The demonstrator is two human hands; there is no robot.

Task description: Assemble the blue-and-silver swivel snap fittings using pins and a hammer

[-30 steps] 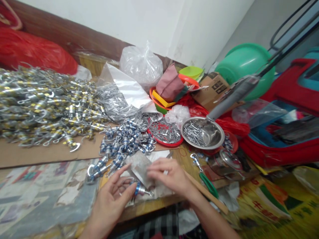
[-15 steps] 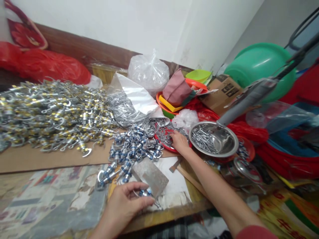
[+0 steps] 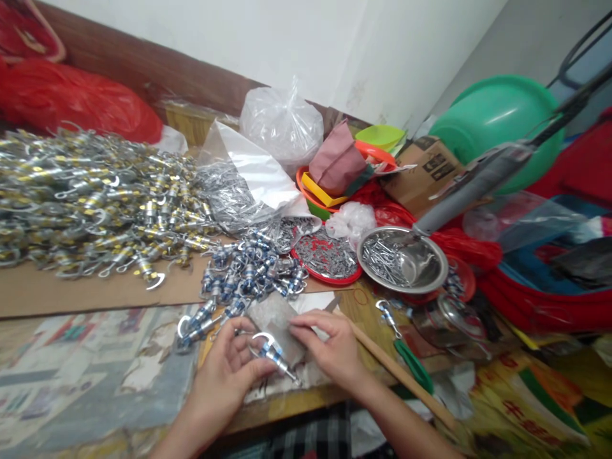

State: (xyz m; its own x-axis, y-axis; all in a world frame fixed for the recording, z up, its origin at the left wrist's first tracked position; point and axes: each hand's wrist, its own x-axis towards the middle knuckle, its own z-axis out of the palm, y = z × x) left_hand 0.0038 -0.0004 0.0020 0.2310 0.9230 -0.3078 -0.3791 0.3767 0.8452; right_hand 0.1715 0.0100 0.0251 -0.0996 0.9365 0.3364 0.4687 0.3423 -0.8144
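My left hand [image 3: 236, 357] holds a blue and silver hook fitting [image 3: 273, 352] between thumb and fingers, above a grey metal block [image 3: 282, 319]. To its right, my right hand [image 3: 329, 338] has thumb and fingertips pinched together close to the fitting; whatever they hold is too small to make out. Behind the block lies a pile of blue and silver fittings [image 3: 248, 264]. A red plate [image 3: 325, 255] of small metal pieces and a steel bowl [image 3: 404, 260] of metal pins stand beyond my right hand.
A heap of gold and silver fittings [image 3: 95, 204] covers the left side on cardboard. A wooden handle [image 3: 392, 363] and a green-handled hook [image 3: 414, 366] lie at right. Behind are plastic bags, a cardboard box [image 3: 423, 172] and a green basin [image 3: 502, 134].
My right hand has come back from the red plate to beside the fitting, its fingertips pinched. My left hand has lifted the fitting slightly, showing more of it. The view has shifted a little.
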